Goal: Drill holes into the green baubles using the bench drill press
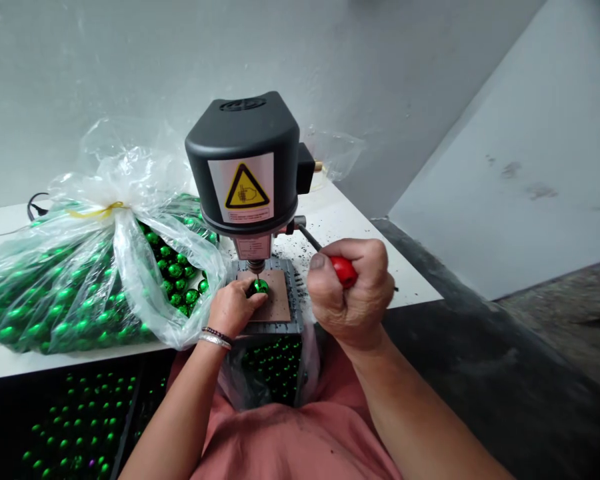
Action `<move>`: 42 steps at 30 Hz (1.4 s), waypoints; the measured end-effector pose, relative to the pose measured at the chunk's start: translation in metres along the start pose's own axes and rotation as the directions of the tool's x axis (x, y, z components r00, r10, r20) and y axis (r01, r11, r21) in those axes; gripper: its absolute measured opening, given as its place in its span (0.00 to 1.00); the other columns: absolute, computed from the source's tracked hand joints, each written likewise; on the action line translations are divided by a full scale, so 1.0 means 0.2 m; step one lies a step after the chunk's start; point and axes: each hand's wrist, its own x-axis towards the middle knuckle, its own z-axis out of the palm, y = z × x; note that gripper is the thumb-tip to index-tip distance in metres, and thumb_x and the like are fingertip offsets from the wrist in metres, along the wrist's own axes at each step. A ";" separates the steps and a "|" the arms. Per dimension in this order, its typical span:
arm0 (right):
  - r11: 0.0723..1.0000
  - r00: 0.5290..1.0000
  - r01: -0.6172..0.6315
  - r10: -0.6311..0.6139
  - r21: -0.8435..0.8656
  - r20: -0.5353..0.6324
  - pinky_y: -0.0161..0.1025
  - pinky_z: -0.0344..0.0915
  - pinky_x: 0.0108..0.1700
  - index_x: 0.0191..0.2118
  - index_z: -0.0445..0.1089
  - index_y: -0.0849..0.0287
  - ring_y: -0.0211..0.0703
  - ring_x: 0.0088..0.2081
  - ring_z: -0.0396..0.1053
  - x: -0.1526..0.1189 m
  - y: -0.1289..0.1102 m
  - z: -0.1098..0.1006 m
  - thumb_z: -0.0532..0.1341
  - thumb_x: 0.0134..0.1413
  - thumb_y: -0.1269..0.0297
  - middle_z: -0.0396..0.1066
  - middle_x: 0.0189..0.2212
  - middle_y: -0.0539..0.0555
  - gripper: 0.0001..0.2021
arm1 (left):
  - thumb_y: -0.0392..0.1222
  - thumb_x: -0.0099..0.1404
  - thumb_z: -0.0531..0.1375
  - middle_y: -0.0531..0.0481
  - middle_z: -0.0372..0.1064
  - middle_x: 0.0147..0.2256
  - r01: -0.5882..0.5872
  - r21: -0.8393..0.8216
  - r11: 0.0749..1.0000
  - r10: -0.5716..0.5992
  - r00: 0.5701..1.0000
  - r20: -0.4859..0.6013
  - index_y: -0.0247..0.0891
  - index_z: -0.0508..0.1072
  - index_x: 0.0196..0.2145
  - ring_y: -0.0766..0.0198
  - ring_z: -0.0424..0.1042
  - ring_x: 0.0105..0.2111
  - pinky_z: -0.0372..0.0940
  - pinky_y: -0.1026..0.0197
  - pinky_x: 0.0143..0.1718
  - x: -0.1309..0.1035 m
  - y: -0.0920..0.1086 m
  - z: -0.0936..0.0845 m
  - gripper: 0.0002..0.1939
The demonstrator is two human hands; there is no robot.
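A black drill press [243, 147] with a yellow warning label stands on the white table. Under its bit, a shiny green ball [261, 287] rests on a brown board [277, 303] laid over the grey base. My left hand [233, 307] pinches that ball from the left, thumb and fingers against it. The thin bit reaches down to the top of the ball; whether it has entered cannot be made out. My right hand [350, 290] is wrapped round the red knob [344, 270] of the press's lever [309, 237], to the right of the base.
A clear plastic bag [135, 247] full of green balls [175, 270] lies open at left, a yellow tie [100, 211] round its gathered part. More green balls sit below the table edge. Dark shavings litter the white table [395, 283] at right. A wall rises behind.
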 end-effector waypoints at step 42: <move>0.974 0.983 -0.178 0.183 0.137 -0.019 0.27 0.57 0.22 0.28 0.57 0.58 0.25 0.20 0.54 0.26 -0.06 0.06 0.55 0.53 0.61 0.56 0.19 0.43 0.08 | 0.38 0.51 0.60 0.49 0.68 0.31 0.318 -0.933 0.168 -0.157 0.943 0.293 0.34 0.69 0.37 0.67 0.70 0.32 0.67 0.57 0.42 -0.10 -0.08 -0.05 0.14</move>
